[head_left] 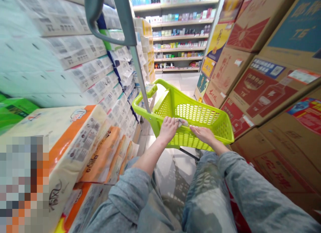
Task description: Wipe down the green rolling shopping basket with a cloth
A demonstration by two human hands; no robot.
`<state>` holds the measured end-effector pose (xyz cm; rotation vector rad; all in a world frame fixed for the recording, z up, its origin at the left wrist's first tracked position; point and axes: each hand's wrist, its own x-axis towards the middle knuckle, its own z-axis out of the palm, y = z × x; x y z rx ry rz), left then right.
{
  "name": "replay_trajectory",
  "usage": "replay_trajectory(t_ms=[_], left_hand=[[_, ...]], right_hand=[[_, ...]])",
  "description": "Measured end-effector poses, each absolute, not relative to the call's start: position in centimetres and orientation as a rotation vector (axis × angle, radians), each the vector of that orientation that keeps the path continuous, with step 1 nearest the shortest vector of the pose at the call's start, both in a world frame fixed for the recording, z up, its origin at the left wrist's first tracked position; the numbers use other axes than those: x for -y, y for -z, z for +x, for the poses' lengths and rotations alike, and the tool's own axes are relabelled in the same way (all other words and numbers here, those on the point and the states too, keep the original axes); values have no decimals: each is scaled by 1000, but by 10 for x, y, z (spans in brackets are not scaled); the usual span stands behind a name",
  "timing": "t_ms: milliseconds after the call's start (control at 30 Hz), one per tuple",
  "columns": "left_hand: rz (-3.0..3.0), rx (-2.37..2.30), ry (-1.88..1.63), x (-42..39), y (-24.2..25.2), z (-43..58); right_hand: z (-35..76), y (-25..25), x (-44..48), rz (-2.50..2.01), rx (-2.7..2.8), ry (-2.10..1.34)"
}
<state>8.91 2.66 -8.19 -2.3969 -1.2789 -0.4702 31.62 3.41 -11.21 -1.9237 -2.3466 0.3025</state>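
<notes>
A lime-green plastic shopping cart basket (195,114) with perforated sides stands in front of me, with a grey upright handle (140,79) rising on its left. My left hand (167,128) is closed at the near rim, and a crumpled white wipe (181,122) sticks out from its fingertips, lying against the rim. Further right on the same rim, my right hand (202,134) rests with its fingers stretched out towards the wipe, holding nothing. The inside of the basket shows only its green walls, as far as I can see.
Stacked tissue packs (100,79) line the left side, with orange-and-white packs (82,109) closest to me. Tall piles of cardboard boxes (271,89) wall off the right. Shelves (180,37) of small goods cross the far end beyond the tiled floor (173,159).
</notes>
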Motion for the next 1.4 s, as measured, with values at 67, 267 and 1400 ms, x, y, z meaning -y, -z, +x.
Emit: replay_trajectory(t_ms=[67, 267, 1400], left_hand=[[-2447, 1227, 523, -26, 86, 85], [-2608, 1091, 846, -21, 93, 57], [-1386, 2588, 2441, 4, 143, 41]], right_hand=[[317, 113, -33, -1924, 2350, -286], [315, 112, -26, -1963, 2389, -189], [223, 83, -70, -1743, 2295, -697]])
